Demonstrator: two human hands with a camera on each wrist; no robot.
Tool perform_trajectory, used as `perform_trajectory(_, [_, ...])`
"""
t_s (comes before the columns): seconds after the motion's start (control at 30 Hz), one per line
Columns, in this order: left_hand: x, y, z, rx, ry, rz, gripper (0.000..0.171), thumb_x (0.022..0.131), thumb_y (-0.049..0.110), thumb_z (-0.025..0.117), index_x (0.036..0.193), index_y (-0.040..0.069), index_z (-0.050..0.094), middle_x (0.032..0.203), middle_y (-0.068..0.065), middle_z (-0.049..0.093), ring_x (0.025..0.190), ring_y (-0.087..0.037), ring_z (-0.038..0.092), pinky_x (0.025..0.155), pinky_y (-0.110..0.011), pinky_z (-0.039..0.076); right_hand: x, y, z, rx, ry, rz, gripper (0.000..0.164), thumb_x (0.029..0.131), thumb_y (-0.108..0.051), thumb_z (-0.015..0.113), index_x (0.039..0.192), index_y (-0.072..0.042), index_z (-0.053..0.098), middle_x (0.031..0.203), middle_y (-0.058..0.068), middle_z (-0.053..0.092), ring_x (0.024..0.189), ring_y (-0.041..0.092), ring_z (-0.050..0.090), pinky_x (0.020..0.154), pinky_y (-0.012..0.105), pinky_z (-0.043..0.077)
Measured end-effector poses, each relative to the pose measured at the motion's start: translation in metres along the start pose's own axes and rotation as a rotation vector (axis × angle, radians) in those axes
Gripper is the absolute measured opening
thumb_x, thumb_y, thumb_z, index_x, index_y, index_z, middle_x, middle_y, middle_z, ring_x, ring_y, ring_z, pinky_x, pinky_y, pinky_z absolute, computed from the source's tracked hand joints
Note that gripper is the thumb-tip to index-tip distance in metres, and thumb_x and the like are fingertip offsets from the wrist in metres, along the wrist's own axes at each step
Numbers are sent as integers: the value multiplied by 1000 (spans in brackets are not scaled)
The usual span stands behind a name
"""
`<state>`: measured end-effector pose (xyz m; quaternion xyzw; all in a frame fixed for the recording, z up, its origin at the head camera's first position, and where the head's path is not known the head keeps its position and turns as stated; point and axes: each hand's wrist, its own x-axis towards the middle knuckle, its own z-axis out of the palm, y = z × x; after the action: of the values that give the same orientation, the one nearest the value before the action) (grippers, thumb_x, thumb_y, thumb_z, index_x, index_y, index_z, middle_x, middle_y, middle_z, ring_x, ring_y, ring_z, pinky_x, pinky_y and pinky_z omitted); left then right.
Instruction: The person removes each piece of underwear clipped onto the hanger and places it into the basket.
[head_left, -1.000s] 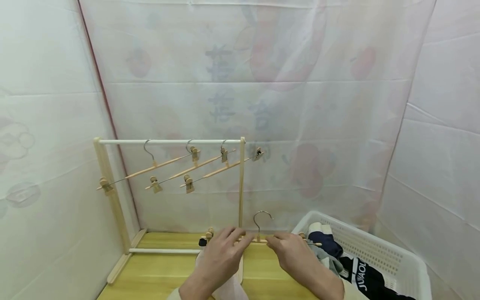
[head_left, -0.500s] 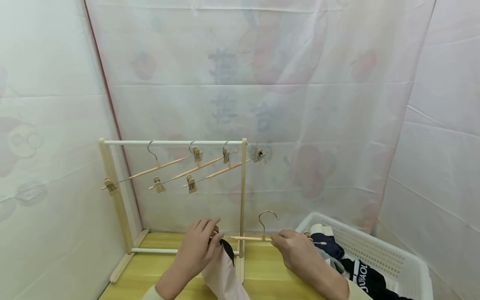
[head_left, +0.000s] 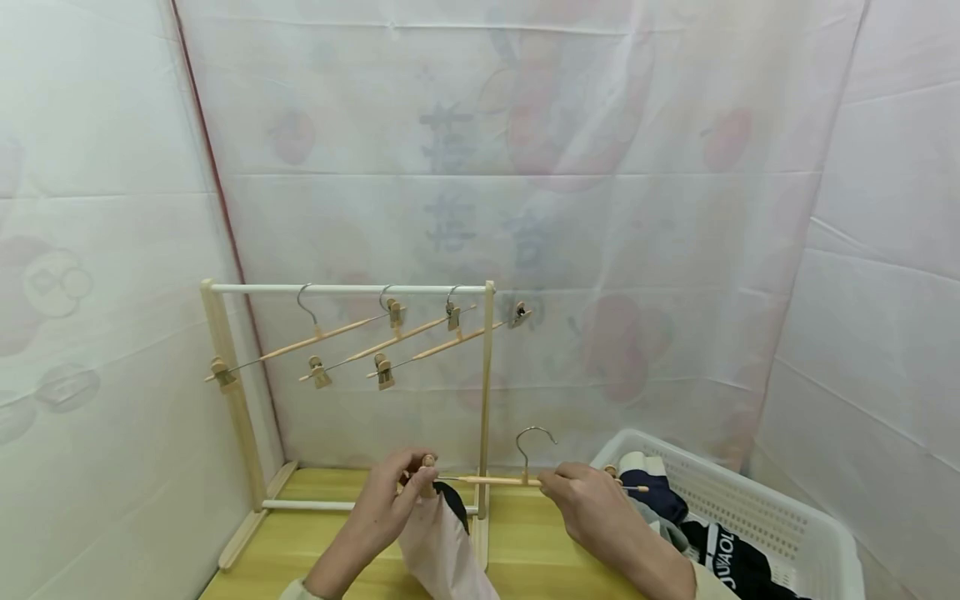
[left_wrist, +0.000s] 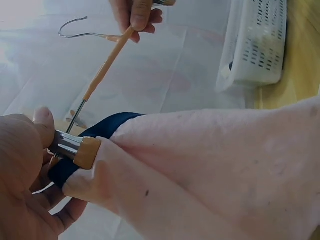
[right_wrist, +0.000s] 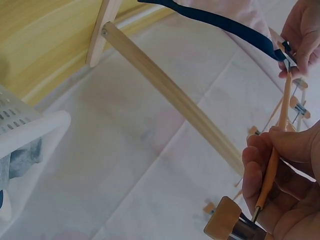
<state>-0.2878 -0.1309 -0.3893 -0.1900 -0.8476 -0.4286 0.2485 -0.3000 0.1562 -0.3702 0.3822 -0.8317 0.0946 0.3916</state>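
Note:
A clip hanger (head_left: 487, 480) with a metal hook is held level above the table, right of the rack's post. My right hand (head_left: 592, 504) grips its wooden bar; in the right wrist view thumb and fingers curl around the bar (right_wrist: 284, 107). At the hanger's left end, my left hand (head_left: 378, 500) pinches the clip (left_wrist: 75, 147), thumb on its metal side and fingers behind. That clip sits over the dark waistband (left_wrist: 107, 125) of a pale pink garment (left_wrist: 215, 160), which hangs down. The hanger's other clip (right_wrist: 230, 220) is beside my right hand with no cloth in it.
On the left stands a wooden rack (head_left: 225, 400) with a white rail (head_left: 345, 289) bearing several bare clip hangers (head_left: 393, 337). To the right, a white basket (head_left: 795, 508) contains dark and grey clothes (head_left: 720, 546). Pale curtains surround the yellow wooden table (head_left: 330, 542).
My left hand has moved left along the bar to the clip at the hanger's left end. The hanger has shifted slightly right with my right hand, and more of the pink garment shows.

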Motion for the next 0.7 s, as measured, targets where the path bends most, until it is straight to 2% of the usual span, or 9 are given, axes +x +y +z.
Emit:
perform_trajectory(0.17, [-2, 15, -4, -71, 21, -38, 5, 89, 23, 54, 90, 22, 58, 80, -1, 62, 68, -16, 54, 63, -21, 44, 0, 1, 1, 23, -17, 9, 15, 76, -14, 69, 86, -23, 65, 71, -14, 59, 62, 0, 53, 51, 14, 40])
perform_trajectory(0.33, [-3, 27, -10, -112, -1, -59, 7, 89, 25, 54, 89, 19, 56, 81, -3, 60, 70, -14, 52, 63, -21, 44, 1, 2, 3, 21, -13, 13, 13, 77, -15, 69, 83, -25, 64, 68, -15, 56, 60, -2, 49, 50, 13, 37])
perform_trajectory(0.57, [-4, 22, -7, -177, -20, -109, 12, 89, 26, 54, 86, 15, 56, 81, -5, 59, 71, -20, 52, 63, -21, 43, 0, 4, 4, 4, -16, 4, 13, 77, -16, 68, 79, -25, 59, 67, -17, 54, 59, -2, 48, 50, 14, 38])
perform_trajectory(0.7, [-5, 9, 0, -211, 0, -134, 13, 88, 27, 56, 83, 15, 56, 80, -3, 58, 70, -16, 52, 64, -22, 43, -1, 4, 6, 17, -9, -10, 15, 77, -16, 69, 76, -25, 57, 66, -17, 53, 58, -3, 47, 50, 13, 37])
